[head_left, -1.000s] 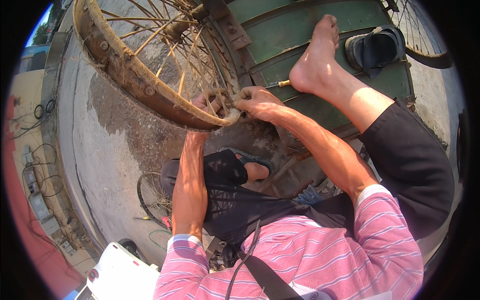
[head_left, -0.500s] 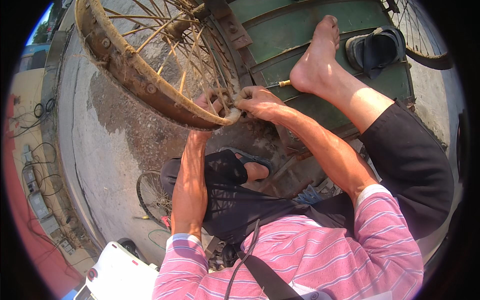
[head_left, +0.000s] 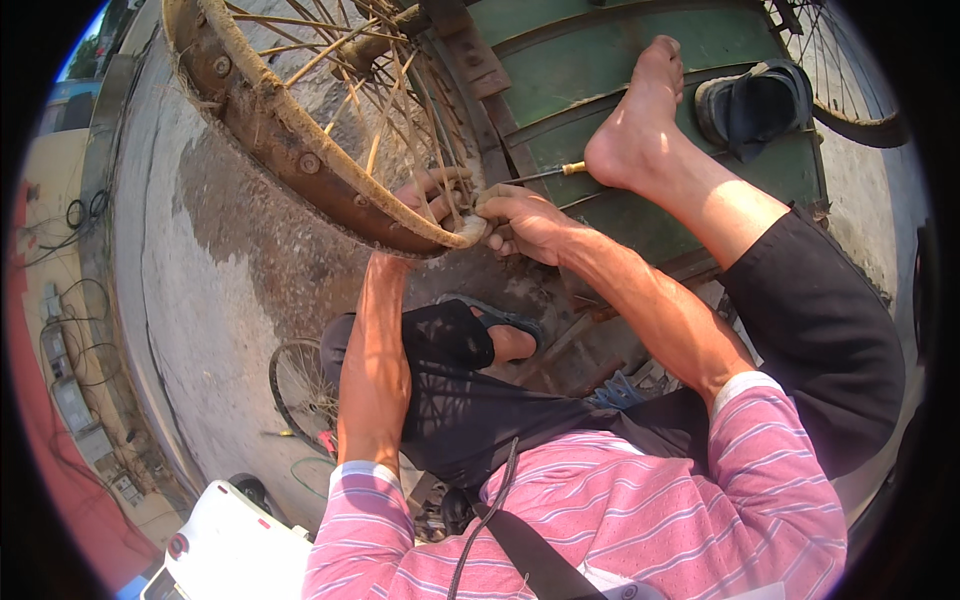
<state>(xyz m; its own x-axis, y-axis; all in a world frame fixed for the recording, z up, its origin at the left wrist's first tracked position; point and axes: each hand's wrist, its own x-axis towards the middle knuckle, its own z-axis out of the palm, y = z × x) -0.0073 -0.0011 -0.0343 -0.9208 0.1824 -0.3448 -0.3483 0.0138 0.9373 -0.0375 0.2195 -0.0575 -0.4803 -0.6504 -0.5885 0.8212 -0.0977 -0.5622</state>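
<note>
A dirt-caked spoked wheel rim (head_left: 290,140) rises at the upper left, and both my hands are at its lower end. Inside the rim, my left hand (head_left: 432,192) has curled fingers among the rusty spokes (head_left: 378,130); the spokes partly cover it, so what it grips is hidden. At the rim's outer right edge, my right hand (head_left: 528,222) pinches with thumb and forefinger, its other fingers bent below. The thing between those fingertips is too small to make out. A thin metal rod with a yellowish handle (head_left: 573,168) extends between my right hand and the bare heel.
My bare foot (head_left: 640,125) rests on a green slatted panel (head_left: 545,115), beside a dark sandal (head_left: 755,105). Another wheel (head_left: 850,120) stands at upper right. A smaller wheel (head_left: 300,390) and a white vehicle part (head_left: 235,550) are at lower left. Cables (head_left: 75,220) hang along the far-left wall.
The rim has shifted slightly right and turned a little. My right hand's lower fingers have come out from the fist and now show below the rim edge. My left hand stays among the spokes.
</note>
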